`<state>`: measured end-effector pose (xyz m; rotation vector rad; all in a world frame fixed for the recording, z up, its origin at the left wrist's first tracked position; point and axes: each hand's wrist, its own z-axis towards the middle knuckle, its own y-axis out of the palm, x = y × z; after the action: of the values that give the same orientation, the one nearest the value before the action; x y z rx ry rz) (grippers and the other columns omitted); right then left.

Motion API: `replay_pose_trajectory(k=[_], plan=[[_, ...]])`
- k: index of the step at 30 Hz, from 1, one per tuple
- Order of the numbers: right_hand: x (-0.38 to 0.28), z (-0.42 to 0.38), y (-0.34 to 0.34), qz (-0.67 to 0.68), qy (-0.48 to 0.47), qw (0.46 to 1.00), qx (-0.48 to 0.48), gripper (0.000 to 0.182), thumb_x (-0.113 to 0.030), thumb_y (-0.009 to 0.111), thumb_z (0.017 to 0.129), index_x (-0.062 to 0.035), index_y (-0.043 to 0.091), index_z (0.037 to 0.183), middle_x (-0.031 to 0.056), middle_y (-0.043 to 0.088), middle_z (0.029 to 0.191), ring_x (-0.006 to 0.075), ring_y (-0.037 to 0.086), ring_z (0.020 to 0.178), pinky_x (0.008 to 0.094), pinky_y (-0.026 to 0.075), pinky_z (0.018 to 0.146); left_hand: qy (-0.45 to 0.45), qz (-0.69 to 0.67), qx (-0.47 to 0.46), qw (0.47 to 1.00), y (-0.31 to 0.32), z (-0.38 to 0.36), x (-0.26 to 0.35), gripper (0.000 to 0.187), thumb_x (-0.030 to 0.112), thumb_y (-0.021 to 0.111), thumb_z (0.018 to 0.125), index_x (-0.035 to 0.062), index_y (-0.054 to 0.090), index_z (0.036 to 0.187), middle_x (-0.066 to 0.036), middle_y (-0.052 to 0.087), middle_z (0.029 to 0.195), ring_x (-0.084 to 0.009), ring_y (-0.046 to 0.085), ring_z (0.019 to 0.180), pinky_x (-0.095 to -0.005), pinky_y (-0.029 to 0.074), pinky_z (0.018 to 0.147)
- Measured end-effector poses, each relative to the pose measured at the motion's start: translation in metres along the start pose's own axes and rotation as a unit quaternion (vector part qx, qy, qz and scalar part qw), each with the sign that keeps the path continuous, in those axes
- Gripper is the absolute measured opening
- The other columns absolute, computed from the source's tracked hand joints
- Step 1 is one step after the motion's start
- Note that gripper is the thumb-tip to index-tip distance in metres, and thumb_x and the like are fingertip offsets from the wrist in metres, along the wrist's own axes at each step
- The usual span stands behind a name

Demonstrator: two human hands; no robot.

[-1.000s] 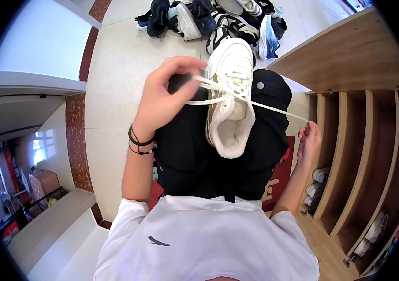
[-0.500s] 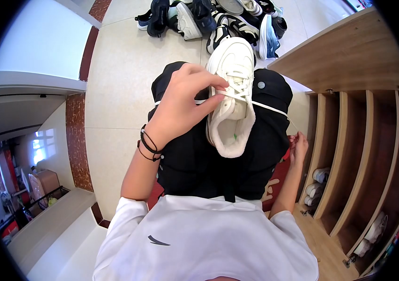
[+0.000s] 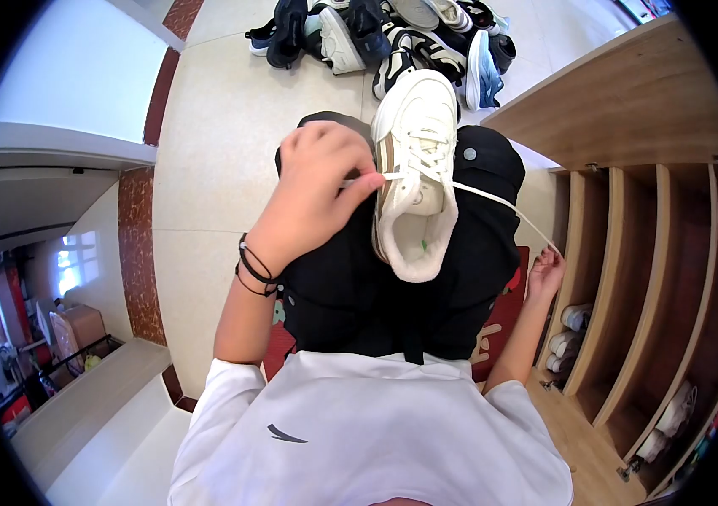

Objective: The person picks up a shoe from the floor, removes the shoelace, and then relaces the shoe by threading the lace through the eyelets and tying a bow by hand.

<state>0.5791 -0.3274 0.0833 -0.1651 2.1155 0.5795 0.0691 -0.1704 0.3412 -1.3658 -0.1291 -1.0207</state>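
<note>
A cream-white sneaker (image 3: 414, 160) lies on the person's lap, sole down across the black trousers (image 3: 350, 278), toe pointing away and its fleecy opening facing the body. That keeps the lacing uppermost and within reach of both hands. From the eyelets a white lace (image 3: 502, 207) runs out in two directions. The left hand (image 3: 317, 190) sits just beside the shoe's inner flank, fingers curled and thumb and forefinger pinching one lace end close to the tongue, so the pull comes straight across the eyelet row. The other end stretches taut to the right and down to the right hand (image 3: 547, 271), which is held low beside the knee, near the wooden shoe rack (image 3: 654, 253); its fingers look closed on the lace tip, though the hand is small and at the edge of the view, so the exact grip is hard to tell. The two hands are well apart, which holds the lace tight. Two dark bands (image 3: 251, 268) circle the left wrist. On the tiled floor (image 3: 215, 152) beyond the knees lies a heap of other shoes (image 3: 392, 34), and a few pairs stand in the rack's compartments.
</note>
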Motion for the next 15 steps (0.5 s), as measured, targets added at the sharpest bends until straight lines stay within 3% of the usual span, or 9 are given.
replay_pose_trajectory(k=[2, 3, 7, 9, 10, 12, 13, 15], plan=[[-0.01, -0.001, -0.005, 0.131, 0.044, 0.976, -0.166, 0.029, -0.019, 0.044, 0.101, 0.0029, 0.051, 0.118, 0.0162, 0.067, 0.116, 0.0191, 0.063, 0.079, 0.027, 0.049, 0.056, -0.012, 0.01, 0.011, 1.0, -0.005, -0.002, -0.004, 0.012, 0.014, 0.074, 0.084, 0.009, 0.063, 0.087, -0.001, 0.062, 0.104, -0.0249, 0.051, 0.113, -0.0411, 0.029, 0.103], [-0.015, 0.001, -0.005, 0.175, 0.073, 0.969, -0.158, 0.023, -0.019, 0.044, 0.101, -0.0003, 0.053, 0.112, 0.0119, 0.067, 0.114, 0.0169, 0.06, 0.074, 0.0264, 0.043, 0.053, -0.009, 0.025, 0.016, 1.0, -0.005, -0.003, -0.008, 0.011, 0.014, 0.074, 0.084, 0.0091, 0.064, 0.088, -0.001, 0.062, 0.104, -0.0252, 0.051, 0.113, -0.0413, 0.03, 0.103], [-0.033, -0.009, 0.011, 0.248, 0.093, 0.935, -0.236, 0.021, -0.022, 0.047, 0.102, -0.0045, 0.056, 0.11, 0.0089, 0.066, 0.108, 0.0174, 0.06, 0.08, 0.0279, 0.042, 0.056, -0.018, 0.034, 0.035, 0.999, -0.001, -0.004, -0.006, 0.013, 0.014, 0.075, 0.082, 0.0098, 0.066, 0.089, -0.001, 0.062, 0.104, -0.026, 0.05, 0.113, -0.0413, 0.032, 0.101], [-0.055, -0.028, 0.036, 0.176, -0.023, 0.936, -0.304, 0.022, -0.025, 0.05, 0.103, -0.0078, 0.059, 0.114, 0.0068, 0.066, 0.1, 0.0175, 0.06, 0.086, 0.0316, 0.043, 0.064, -0.025, 0.037, 0.077, 0.996, 0.002, -0.003, 0.004, 0.015, 0.014, 0.077, 0.08, 0.0099, 0.066, 0.09, -0.001, 0.062, 0.104, -0.0262, 0.05, 0.112, -0.0411, 0.032, 0.1], [-0.065, -0.039, 0.052, 0.175, -0.023, 0.936, -0.303, 0.022, -0.025, 0.05, 0.103, -0.0078, 0.059, 0.114, 0.0068, 0.066, 0.1, 0.0175, 0.06, 0.086, 0.0316, 0.043, 0.064, -0.029, 0.037, 0.117, 0.992, 0.005, -0.003, 0.01, 0.018, 0.015, 0.079, 0.078, 0.0101, 0.067, 0.09, -0.002, 0.062, 0.103, -0.0264, 0.05, 0.111, -0.041, 0.033, 0.099], [-0.087, -0.07, 0.095, 0.121, -0.103, 0.915, -0.371, 0.023, -0.027, 0.05, 0.105, -0.0089, 0.059, 0.116, 0.0039, 0.06, 0.084, 0.0182, 0.055, 0.082, 0.0348, 0.043, 0.07, -0.024, 0.03, 0.128, 0.991, 0.008, -0.006, 0.023, 0.021, 0.018, 0.081, 0.076, 0.0114, 0.067, 0.091, -0.002, 0.062, 0.102, -0.0269, 0.05, 0.108, -0.0419, 0.033, 0.097], [-0.094, -0.1, 0.127, 0.12, -0.104, 0.916, -0.37, 0.023, -0.027, 0.05, 0.105, -0.0089, 0.059, 0.116, 0.0039, 0.06, 0.084, 0.0182, 0.055, 0.082, 0.0348, 0.043, 0.07, -0.02, 0.026, 0.141, 0.99, 0.01, -0.007, 0.028, 0.025, 0.021, 0.082, 0.075, 0.0128, 0.067, 0.093, -0.002, 0.061, 0.1, -0.0274, 0.051, 0.106, -0.0428, 0.033, 0.095], [-0.101, -0.161, 0.187, 0.063, -0.174, 0.966, -0.182, 0.021, -0.025, 0.047, 0.107, -0.0085, 0.058, 0.113, 0.0006, 0.045, 0.073, 0.0153, 0.047, 0.071, 0.035, 0.041, 0.072, -0.002, -0.006, 0.133, 0.991, 0.017, -0.011, 0.034, 0.026, 0.019, 0.083, 0.074, 0.0099, 0.067, 0.091, -0.004, 0.061, 0.098, -0.0282, 0.053, 0.097, -0.04, 0.042, 0.085]])
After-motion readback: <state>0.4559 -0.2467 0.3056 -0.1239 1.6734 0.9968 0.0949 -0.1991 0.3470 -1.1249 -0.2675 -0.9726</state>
